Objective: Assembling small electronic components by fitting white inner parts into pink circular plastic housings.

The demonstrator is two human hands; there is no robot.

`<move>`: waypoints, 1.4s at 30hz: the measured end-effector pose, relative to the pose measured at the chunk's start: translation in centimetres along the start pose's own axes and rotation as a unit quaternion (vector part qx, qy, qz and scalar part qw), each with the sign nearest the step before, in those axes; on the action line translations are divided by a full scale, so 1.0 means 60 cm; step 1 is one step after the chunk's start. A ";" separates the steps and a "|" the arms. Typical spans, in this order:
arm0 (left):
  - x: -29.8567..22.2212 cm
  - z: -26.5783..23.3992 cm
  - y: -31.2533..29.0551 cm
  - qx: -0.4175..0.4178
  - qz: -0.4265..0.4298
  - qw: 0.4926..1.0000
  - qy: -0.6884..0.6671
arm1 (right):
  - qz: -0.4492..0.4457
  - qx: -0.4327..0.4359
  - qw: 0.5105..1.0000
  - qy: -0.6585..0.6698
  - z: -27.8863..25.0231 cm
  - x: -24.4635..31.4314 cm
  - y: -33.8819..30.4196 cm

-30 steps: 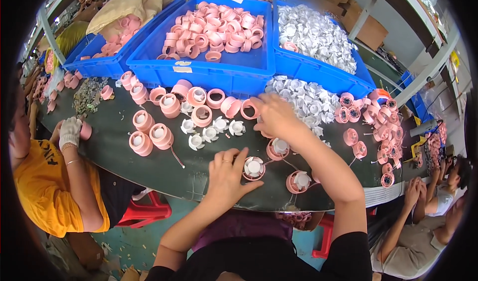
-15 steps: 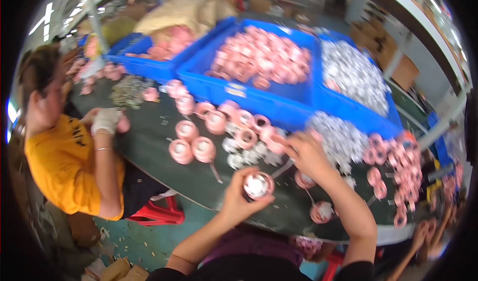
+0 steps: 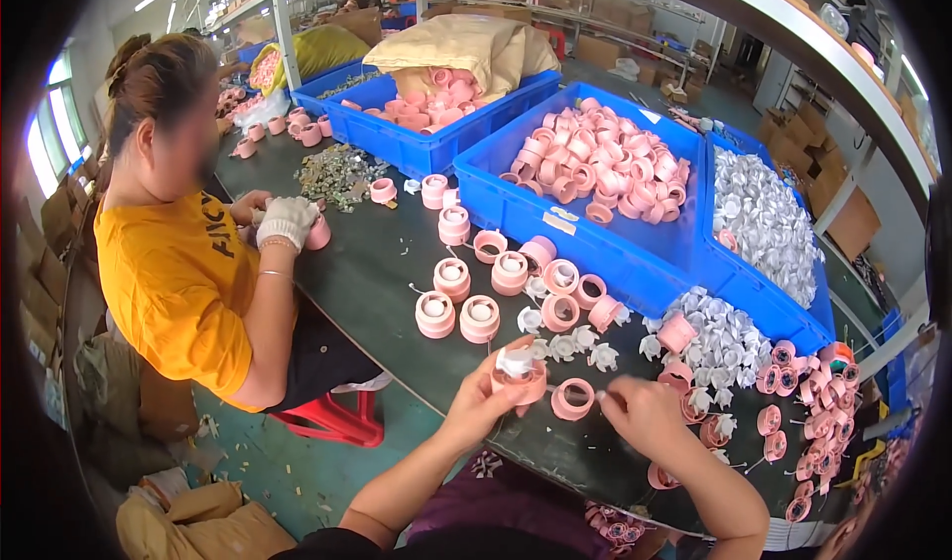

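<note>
Left hand (image 3: 479, 399) grasps one pink housing (image 3: 531, 391), thumb and fingers bent round its sides; a white vaned piece (image 3: 515, 361) sits at its top. Right hand (image 3: 645, 416): fingers curled, thumb near the index finger, tips just beside the right edge of a pink ring (image 3: 572, 412); cannot tell whether they pinch or touch anything. Held housing is at the near side of the dark green table (image 3: 397, 272), left of the ring; white end up, long axis roughly upright. Ring rests on the table between the hands, its hole facing up, axis near vertical. Counts: one housing in hand, one ring between the hands; four pink housings with white centres (image 3: 480, 332) grouped to the left, ends up; about six loose white vaned pieces (image 3: 602, 358) beyond the hands, some partly hidden. Three blue trays (image 3: 605, 259) along the far side; the pink and white heaps in them too dense to count. At left, one co-worker (image 3: 178, 292), a gloved hand (image 3: 288, 220) at one pink part (image 3: 318, 233).
</note>
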State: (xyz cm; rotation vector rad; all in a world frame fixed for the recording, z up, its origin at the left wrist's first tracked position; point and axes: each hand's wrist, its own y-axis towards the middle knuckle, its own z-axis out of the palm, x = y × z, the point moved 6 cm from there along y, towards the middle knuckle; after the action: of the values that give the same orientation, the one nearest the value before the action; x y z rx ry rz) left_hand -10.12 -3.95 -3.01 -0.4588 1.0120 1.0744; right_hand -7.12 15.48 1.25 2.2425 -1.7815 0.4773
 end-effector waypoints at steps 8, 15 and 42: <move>0.031 0.053 -0.005 0.025 -0.059 0.997 0.040 | -0.288 0.014 0.931 0.222 -0.047 0.128 0.003; 0.030 0.048 -0.015 0.103 -0.017 0.994 -0.024 | -0.150 -0.182 0.939 0.252 -0.034 0.086 -0.001; 0.046 0.025 -0.022 -0.092 0.040 0.995 -0.015 | -0.006 -0.089 0.923 0.374 0.001 0.070 0.022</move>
State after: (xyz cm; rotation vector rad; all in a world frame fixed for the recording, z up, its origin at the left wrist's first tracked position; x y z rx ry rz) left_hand -7.95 -2.06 -4.81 -0.5532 0.9145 1.2492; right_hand -7.56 11.37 2.86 1.6142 -1.3313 0.9641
